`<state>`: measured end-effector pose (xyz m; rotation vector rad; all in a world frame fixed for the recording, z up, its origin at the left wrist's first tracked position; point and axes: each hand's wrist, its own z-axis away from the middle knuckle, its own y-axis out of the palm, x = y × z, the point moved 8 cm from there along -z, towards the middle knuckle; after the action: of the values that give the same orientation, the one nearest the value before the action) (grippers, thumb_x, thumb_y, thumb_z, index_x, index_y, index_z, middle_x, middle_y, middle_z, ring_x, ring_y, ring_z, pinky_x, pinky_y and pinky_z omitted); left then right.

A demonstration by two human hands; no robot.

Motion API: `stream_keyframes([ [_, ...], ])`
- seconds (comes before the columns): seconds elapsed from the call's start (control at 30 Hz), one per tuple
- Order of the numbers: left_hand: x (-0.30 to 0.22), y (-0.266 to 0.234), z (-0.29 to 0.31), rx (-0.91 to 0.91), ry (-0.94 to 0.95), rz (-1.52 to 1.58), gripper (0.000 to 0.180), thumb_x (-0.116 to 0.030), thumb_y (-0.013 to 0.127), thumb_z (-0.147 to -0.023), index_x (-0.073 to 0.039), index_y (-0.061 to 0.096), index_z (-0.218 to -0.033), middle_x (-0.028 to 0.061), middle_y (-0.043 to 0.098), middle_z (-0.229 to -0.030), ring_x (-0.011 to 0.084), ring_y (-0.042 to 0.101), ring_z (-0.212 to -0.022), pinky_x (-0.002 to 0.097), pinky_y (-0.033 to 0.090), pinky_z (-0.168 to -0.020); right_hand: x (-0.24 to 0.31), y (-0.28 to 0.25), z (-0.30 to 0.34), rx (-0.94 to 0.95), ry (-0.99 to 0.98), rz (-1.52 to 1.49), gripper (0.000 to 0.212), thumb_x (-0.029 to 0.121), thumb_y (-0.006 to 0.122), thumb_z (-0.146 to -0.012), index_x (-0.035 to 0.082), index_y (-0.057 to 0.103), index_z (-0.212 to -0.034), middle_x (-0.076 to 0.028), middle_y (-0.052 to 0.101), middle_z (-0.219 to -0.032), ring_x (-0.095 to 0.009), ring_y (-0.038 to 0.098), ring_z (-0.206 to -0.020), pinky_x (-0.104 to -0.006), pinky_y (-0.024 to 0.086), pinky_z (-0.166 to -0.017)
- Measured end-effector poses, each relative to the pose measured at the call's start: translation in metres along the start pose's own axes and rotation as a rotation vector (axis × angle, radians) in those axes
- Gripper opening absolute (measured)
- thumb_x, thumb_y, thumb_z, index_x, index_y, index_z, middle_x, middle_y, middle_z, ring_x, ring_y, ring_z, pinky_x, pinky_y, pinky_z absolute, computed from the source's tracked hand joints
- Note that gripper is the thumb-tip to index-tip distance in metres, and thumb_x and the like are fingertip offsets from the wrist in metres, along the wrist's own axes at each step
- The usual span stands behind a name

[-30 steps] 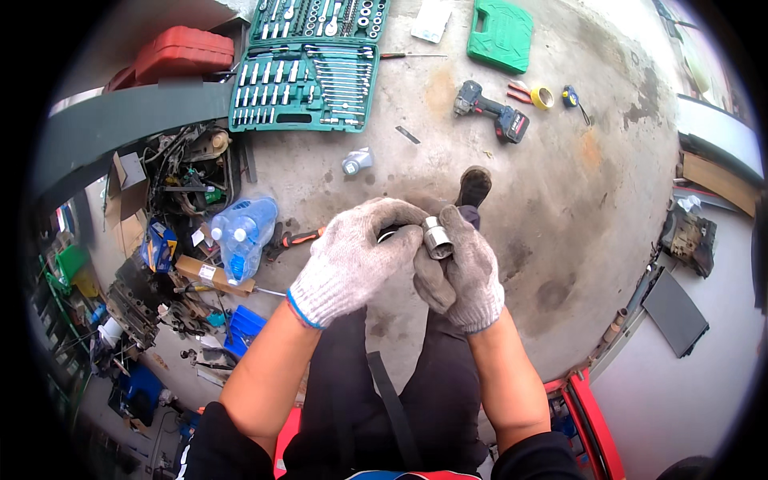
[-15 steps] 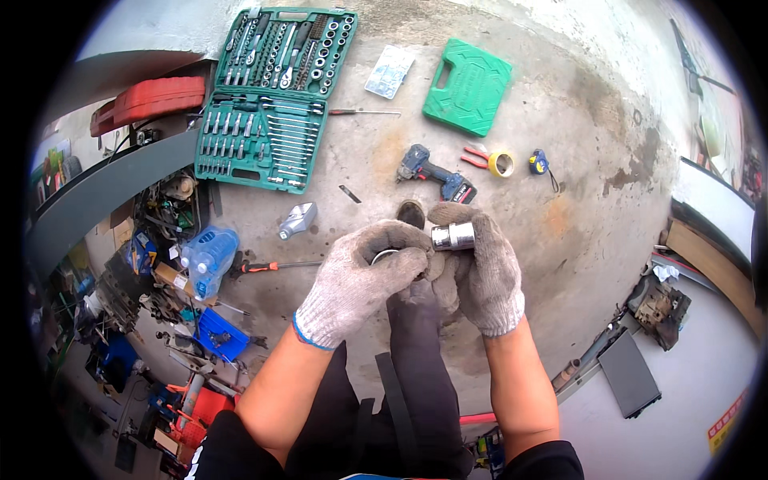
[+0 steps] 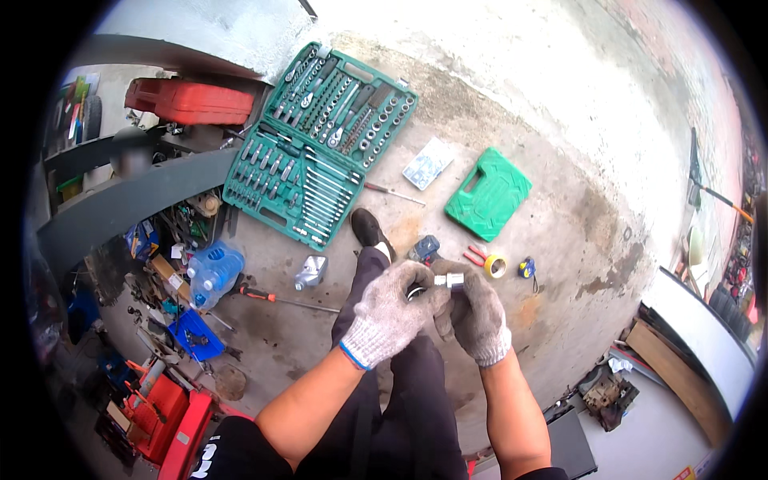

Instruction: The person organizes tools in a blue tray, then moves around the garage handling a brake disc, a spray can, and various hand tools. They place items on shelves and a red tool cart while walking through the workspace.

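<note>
Both of my hands wear grey knit gloves and meet in front of me above my dark trousers. My left hand (image 3: 390, 314) is closed over a dark round part that is mostly hidden under its fingers. My right hand (image 3: 478, 316) pinches a small shiny metal socket (image 3: 450, 281) at its fingertips. The socket touches the part under my left hand. How the two pieces join is hidden by the fingers.
An open green socket set case (image 3: 320, 136) lies on the concrete ahead, a shut green case (image 3: 488, 194) to its right. A drill (image 3: 422, 249), yellow tape roll (image 3: 495, 266), grey bottle (image 3: 310, 273), long screwdriver (image 3: 276, 298), blue jug (image 3: 214, 273) and red toolbox (image 3: 190, 101) lie around. Clutter fills the left.
The view has swung, so the green cases now sit lower and nearer the centre. My hands stay together on the socket, which now points sideways between the fingertips.
</note>
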<state>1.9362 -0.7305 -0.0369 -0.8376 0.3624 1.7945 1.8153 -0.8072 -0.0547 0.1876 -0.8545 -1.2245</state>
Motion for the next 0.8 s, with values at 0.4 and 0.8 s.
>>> stream_keyframes([
  [0.4,0.089,-0.053,-0.108,-0.163,-0.437,0.901,0.020,-0.023,0.062,-0.102,-0.005,0.063,-0.111,0.0028,0.067,-0.089,0.0120,0.063,-0.072,0.0263,0.049,-0.058,0.058,-0.013,-0.274,-0.281,0.061,0.540,0.048,0.014,0.058,-0.098,-0.002,0.053,-0.142,-0.012,0.069,-0.095,-0.015,0.065,-0.070,-0.0279,0.054,-0.058],
  [0.8,0.118,-0.023,-0.262,-0.404,-0.600,1.206,0.020,-0.021,0.061,-0.101,-0.004,0.063,-0.112,0.0068,0.068,-0.090,0.0142,0.064,-0.070,0.0276,0.050,-0.055,0.028,-0.089,-0.592,-0.162,-0.002,1.890,0.041,0.032,0.069,-0.092,0.008,0.064,-0.125,-0.025,0.072,-0.118,-0.043,0.068,-0.111,-0.0512,0.053,-0.095],
])
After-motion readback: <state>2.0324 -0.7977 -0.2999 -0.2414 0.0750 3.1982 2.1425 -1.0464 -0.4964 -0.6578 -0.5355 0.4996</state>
